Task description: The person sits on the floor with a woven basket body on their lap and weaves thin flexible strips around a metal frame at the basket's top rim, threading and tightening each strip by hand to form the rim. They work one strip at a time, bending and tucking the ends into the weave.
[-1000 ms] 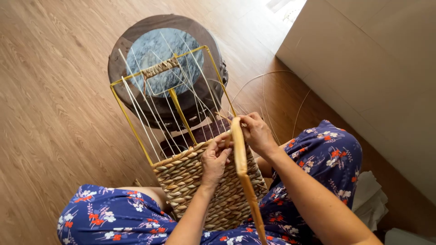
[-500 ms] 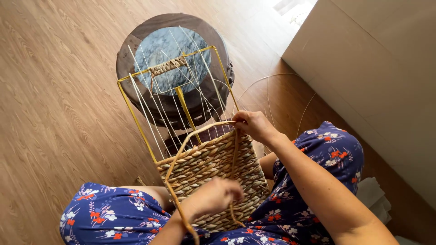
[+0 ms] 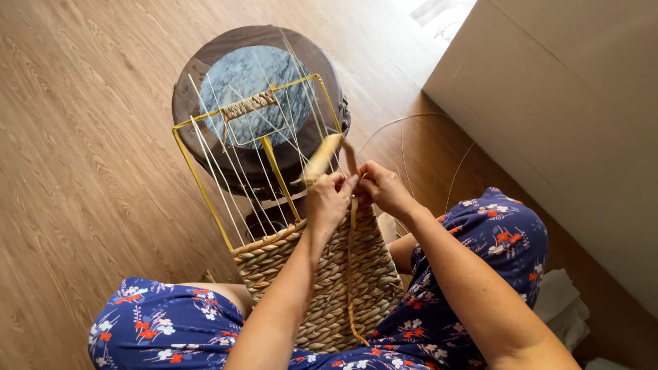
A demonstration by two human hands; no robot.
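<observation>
Centrally in the frame, a half-woven basket (image 3: 329, 288) rests between the person's knees, its lower part tightly braided in tan straw, its upper part a bare yellow wire frame (image 3: 205, 185) strung with pale upright strands. The left hand (image 3: 327, 199) and right hand (image 3: 381, 186) meet at the weave's top edge, fingers pinched on a flat straw strand (image 3: 351, 260) that loops upward and trails down the basket's side.

basket (image 3: 322, 288) on lap, stool (image 3: 205, 75) behind
</observation>
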